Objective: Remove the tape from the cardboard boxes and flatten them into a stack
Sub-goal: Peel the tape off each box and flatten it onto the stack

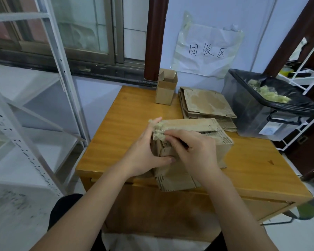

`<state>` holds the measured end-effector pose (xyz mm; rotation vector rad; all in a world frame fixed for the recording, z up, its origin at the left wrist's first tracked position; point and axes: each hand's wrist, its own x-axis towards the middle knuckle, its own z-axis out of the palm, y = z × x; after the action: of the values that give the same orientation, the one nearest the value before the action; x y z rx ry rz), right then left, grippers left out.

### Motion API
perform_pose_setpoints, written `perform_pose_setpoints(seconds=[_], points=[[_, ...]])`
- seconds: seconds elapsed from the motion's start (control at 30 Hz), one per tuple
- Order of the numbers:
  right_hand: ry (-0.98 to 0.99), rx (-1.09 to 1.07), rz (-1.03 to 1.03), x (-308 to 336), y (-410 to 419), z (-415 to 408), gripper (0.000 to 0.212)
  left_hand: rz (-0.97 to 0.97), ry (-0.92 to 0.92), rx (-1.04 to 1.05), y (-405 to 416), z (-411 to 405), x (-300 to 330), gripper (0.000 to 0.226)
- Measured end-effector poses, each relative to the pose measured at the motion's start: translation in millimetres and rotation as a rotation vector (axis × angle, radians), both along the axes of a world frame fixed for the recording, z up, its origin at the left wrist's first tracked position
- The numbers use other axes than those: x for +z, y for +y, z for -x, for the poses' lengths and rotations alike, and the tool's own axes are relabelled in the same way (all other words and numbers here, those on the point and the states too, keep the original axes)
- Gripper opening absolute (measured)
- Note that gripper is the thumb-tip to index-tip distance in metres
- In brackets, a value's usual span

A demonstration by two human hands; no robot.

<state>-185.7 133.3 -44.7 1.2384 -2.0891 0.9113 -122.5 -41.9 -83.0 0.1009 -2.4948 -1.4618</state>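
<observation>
A yellow-brown wooden table (120, 127) fills the middle of the head view, and everything else is placed from it. Left of the table stands a white metal shelving rack (43, 98). At the table's far right corner sits a translucent grey plastic bin lined with a black bag (257, 113), with crumpled yellowish tape scraps (268, 94) lying in the bag. On the pale wall behind the table hangs a wrinkled white paper sign with handwritten characters (208, 49).

At the table's near edge, roughly in the middle, rests a worn brown cardboard box (203, 142), its lower flap hanging over the edge toward the person. Along the table's far side lies a stack of flattened brown cardboard sheets (207, 105), just left of the bin. Beside that stack, at the far edge, stands a small upright open-topped brown carton (166, 89).

The left hand (143, 156) grips the box's left end, the thumb curled across its near face and the fingers reaching up to the top edge. The right hand (194, 151) lies over the box's top near corner, its fingertips pinching a crumpled strip of clear yellowish tape (158, 132) bunched at the box's top left corner.
</observation>
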Motion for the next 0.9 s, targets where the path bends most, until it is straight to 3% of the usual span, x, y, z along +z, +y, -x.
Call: perform_pose_setpoints(seconds=[0.33,0.57,0.73,0.83,0.9], points=[[-0.064,-0.04,-0.037,16.8,-10.0,9.2,0.016,-0.015,-0.014,-0.004,0.4,-3.3,3.1,0.124],[-0.24,0.207,-0.144,20.6,8.5,6.2,0.021,-0.019,0.004,-0.011,1.6,-3.7,2.3,0.122],[-0.335,0.271,-0.285,30.1,16.3,4.9,0.033,-0.025,0.01,-0.004,1.3,-4.2,1.3,0.119],[-0.45,0.258,-0.187,33.8,13.6,5.1,0.024,-0.011,0.011,-0.002,1.3,-5.1,1.7,0.119],[-0.517,0.22,-0.168,35.2,8.0,4.8,0.032,0.006,0.009,0.003,1.3,-4.5,1.4,0.119]])
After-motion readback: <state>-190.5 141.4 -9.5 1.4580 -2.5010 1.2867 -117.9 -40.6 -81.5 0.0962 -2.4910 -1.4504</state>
